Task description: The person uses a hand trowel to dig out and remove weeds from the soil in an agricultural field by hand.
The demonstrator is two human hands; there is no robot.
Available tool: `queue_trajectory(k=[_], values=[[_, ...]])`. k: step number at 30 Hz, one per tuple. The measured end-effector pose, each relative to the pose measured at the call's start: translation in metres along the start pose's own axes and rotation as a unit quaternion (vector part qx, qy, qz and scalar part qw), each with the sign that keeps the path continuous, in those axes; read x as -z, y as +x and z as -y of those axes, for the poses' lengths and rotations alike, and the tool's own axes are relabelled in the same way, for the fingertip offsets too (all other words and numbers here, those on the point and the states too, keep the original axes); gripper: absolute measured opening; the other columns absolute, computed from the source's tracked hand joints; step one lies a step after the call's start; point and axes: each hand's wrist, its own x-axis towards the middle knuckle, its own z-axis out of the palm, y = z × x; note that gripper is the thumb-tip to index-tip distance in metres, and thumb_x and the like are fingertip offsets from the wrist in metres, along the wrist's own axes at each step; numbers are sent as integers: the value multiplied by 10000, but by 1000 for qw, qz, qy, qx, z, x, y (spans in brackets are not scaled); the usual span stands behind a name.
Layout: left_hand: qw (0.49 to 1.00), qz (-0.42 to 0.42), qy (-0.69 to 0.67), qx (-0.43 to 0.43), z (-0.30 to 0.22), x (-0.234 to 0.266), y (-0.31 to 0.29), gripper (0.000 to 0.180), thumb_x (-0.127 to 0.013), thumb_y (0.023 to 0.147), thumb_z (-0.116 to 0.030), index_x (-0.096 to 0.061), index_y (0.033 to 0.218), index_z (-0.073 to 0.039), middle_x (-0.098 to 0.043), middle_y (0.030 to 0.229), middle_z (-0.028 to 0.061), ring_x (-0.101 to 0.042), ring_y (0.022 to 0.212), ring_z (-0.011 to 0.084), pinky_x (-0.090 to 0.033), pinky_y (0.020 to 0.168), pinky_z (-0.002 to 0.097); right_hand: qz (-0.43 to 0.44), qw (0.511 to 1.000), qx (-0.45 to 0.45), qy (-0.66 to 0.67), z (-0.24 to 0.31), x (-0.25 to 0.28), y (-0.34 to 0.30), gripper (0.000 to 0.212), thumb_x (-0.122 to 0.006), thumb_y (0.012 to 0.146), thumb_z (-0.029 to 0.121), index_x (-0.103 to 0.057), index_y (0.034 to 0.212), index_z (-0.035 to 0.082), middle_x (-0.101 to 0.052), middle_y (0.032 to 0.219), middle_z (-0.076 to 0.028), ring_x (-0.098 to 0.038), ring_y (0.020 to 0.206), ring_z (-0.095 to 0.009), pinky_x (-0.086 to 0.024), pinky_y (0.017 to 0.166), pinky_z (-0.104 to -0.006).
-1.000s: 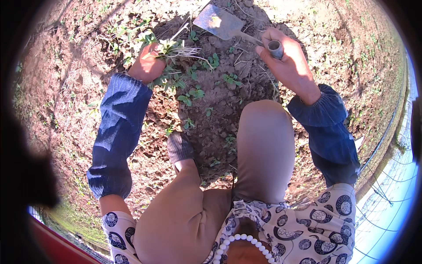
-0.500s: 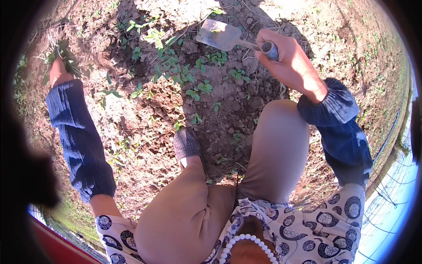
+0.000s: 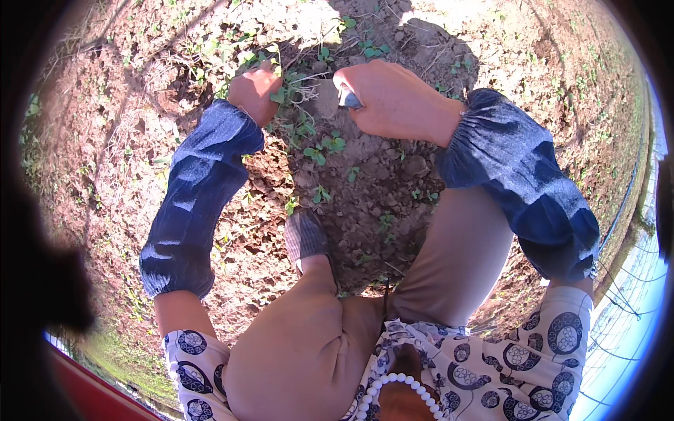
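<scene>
My right hand point(image 3: 404, 102) is wrapped round the handle of a trowel point(image 3: 326, 99). The handle's bluish-grey end pokes out of the fist, and the flat metal blade is down at the soil, left of the hand. Close by on the left, my left hand point(image 3: 255, 95) is closed at a clump of green leafy plants point(image 3: 298, 123), its fingertips mostly hidden by hand and leaves. Pale, thin strands show between that hand and the blade.
Small seedlings point(image 3: 325, 149) dot the crumbly brown soil point(image 3: 365, 189) in front of me. My left shoe point(image 3: 305, 235) stands on the ground below them. Dry stalks and more sprouts are scattered around. A wire fence point(image 3: 628, 309) runs along the far right.
My left hand has come in from the far left to the plants beside the trowel. My right hand has shifted left with the trowel, its blade now lower against the soil.
</scene>
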Motion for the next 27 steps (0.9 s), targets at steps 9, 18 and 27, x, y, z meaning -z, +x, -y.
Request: queue_trajectory(k=[9,18,27], values=[[983,28,-138,118,33,-30,2,198,-558,713,-115,-587,894,-40,-609,866,220,-582,874,406,-471,738,454,7,999,37,-31,20,11,33,210,-558,670,79,-571,854,-22,-586,755,-235,-592,762,-405,-455,654,-471],[903,164,-285,277,42,-16,11,229,-515,785,-134,-561,963,2,-614,873,241,-592,815,384,-470,686,426,91,994,-64,-15,17,1,84,215,-559,694,138,-612,805,-38,-603,629,-190,-615,583,-344,-481,526,-430],[889,223,-309,253,47,-31,14,612,-619,803,-387,-430,1284,-60,-573,1150,260,-537,1086,418,-419,920,436,15,987,-142,71,13,-68,73,189,-573,703,132,-549,850,16,-594,732,-201,-594,729,-405,-455,654,-481]])
